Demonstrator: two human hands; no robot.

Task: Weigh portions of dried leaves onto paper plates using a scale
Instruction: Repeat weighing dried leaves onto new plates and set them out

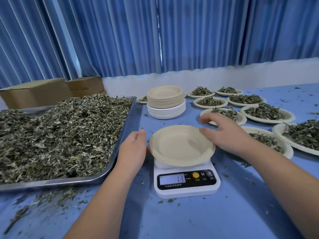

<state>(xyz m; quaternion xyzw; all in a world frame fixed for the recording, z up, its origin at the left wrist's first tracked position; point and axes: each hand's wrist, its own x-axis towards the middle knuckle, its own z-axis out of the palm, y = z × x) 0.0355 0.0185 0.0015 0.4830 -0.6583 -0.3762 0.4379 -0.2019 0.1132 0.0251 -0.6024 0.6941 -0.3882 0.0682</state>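
Head view: the right hand point(226, 135) is spread wide, its fingers blurred, thumb on the rim of the empty paper plate point(179, 145) at 2 o'clock; the left hand point(133, 149) lies against that rim at 9 o'clock, its thumb hidden, so I cannot tell whether it grips. The plate sits on the scale point(186, 187), display reading 13; the dried leaves point(65, 135) fill a metal tray point(51, 184) at 9 o'clock, cut off leftward. Plate stack point(165, 104) at 12, filled plates point(269, 120) at 2 — blue table point(224, 213) strewn with leaf bits; blue curtains point(207, 40); cardboard boxes point(38, 94) behind.
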